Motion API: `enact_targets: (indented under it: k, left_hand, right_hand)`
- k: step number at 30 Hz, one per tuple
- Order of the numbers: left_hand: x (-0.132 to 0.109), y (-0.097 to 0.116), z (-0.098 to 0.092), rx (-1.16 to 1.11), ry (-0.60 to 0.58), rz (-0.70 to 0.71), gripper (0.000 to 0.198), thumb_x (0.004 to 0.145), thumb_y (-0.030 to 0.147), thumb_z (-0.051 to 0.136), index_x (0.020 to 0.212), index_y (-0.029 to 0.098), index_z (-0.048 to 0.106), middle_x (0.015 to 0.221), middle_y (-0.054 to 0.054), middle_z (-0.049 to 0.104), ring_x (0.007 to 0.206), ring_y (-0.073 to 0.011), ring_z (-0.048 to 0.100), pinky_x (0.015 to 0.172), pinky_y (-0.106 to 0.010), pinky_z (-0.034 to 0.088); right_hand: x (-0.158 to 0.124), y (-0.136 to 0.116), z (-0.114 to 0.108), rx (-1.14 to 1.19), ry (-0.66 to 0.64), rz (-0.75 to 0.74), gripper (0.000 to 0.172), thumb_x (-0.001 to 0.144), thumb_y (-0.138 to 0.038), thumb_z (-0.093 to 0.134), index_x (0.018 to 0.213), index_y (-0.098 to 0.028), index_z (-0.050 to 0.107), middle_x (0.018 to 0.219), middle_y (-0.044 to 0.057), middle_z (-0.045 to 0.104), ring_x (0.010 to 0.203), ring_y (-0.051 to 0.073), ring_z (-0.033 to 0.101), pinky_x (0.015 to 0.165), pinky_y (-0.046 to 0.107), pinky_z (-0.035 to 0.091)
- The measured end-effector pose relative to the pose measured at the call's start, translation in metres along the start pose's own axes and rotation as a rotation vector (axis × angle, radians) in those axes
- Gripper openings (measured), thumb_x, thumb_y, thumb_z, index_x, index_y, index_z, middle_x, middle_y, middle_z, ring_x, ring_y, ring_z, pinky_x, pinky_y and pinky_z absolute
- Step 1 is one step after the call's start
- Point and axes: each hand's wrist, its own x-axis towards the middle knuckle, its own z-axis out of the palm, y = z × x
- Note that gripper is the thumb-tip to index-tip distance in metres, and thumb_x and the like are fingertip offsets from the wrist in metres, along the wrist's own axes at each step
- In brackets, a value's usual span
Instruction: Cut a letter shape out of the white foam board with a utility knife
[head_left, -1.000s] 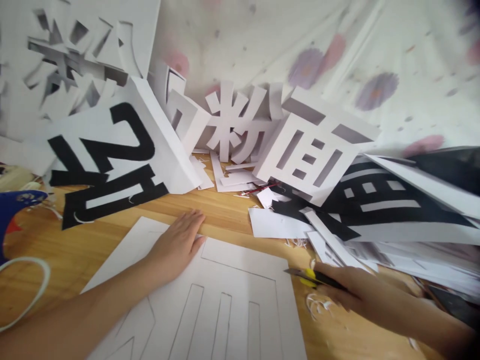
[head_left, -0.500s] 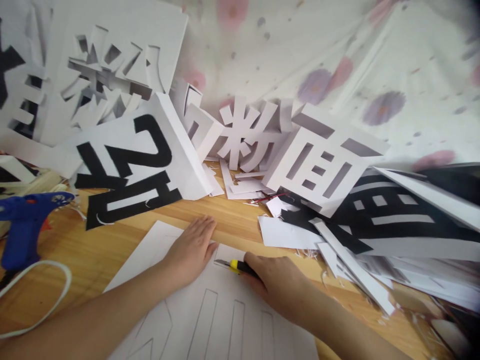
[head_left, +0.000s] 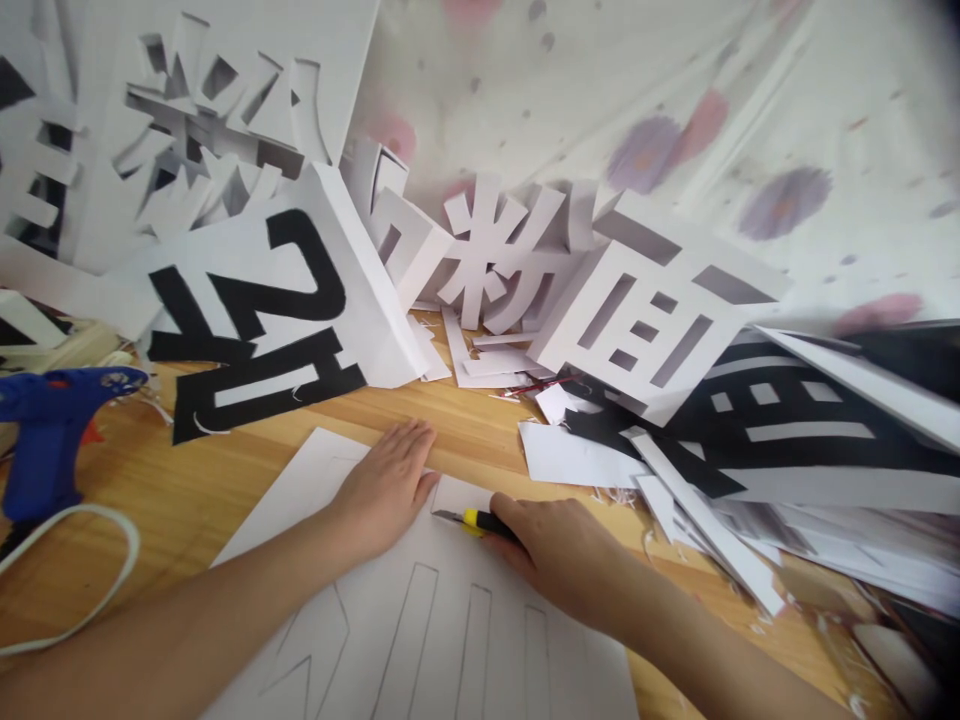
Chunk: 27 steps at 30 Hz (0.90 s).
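While the left hand [head_left: 386,490] lies flat on the white pencil-lined sheet [head_left: 450,630], the right hand [head_left: 555,555] clamps the yellow-and-black utility knife [head_left: 472,518]; cutting seems the step, requiring steady strokes.

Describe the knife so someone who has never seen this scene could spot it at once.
On the wooden table, find the white sheet with pencil outlines at the picture's bottom. At its far end, the right hand holds the knife, blade pointing left. Its yellow and black handle stands out against the white sheet.
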Motion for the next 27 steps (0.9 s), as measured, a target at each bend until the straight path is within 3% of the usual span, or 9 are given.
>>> enact_targets:
  k: [12, 27]
  left_hand:
    - [0.0011, -0.0004, 0.0017, 0.021, 0.007, 0.007, 0.049, 0.09, 0.031, 0.033, 0.13, 0.003, 0.037, 0.139, -0.016, 0.035, 0.131, -0.0246, 0.027, 0.108, -0.041, 0.023]
    - [0.0019, 0.0007, 0.0022, 0.025, 0.002, 0.006, 0.049, 0.09, 0.029, 0.033, 0.129, 0.002, 0.038, 0.139, -0.016, 0.036, 0.131, -0.0242, 0.027, 0.109, -0.04, 0.021]
  right_hand:
    - [0.0026, -0.0029, -0.0053, -0.009, -0.084, 0.011, 0.016, 0.089, -0.029, 0.04, 0.078, -0.02, 0.046, 0.065, 0.0, 0.064, 0.053, 0.016, 0.058, 0.043, 0.026, 0.019]
    - [0.0057, -0.0029, -0.0082, -0.034, -0.097, -0.041, 0.016, 0.09, -0.029, 0.038, 0.081, -0.02, 0.048, 0.065, 0.0, 0.064, 0.053, 0.016, 0.059, 0.043, 0.025, 0.019]
